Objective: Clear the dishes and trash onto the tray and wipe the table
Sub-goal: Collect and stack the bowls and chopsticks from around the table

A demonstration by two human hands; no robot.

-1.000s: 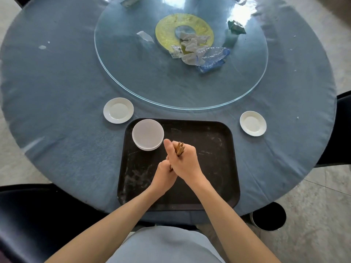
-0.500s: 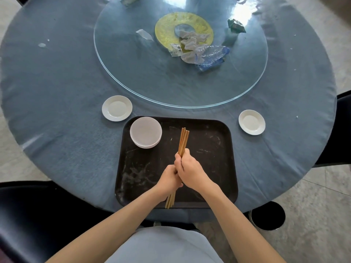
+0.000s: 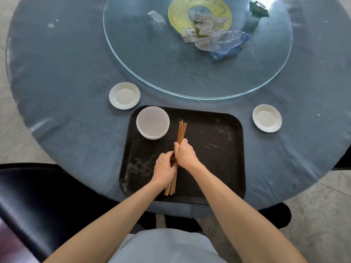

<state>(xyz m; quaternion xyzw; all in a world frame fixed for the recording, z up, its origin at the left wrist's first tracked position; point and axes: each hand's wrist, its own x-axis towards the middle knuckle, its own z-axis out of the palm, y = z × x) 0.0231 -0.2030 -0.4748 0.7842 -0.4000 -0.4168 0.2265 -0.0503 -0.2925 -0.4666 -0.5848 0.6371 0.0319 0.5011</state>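
Round worktop [image 3: 66, 92] | tray [image 3: 218, 168]: bowls [image 3: 152, 122] loaded | both hands' fingers clamped on chopsticks [image 3: 181, 130] | left: saucers [image 3: 124, 95], turntable trash [image 3: 218, 42], wiping

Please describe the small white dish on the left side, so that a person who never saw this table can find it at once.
Start from the black tray at the near edge of the round table. Just beyond its far-left corner, on the blue cloth, lies the small white dish. Unlike the stacked bowls it is off the tray, and its twin dish lies to the tray's right.
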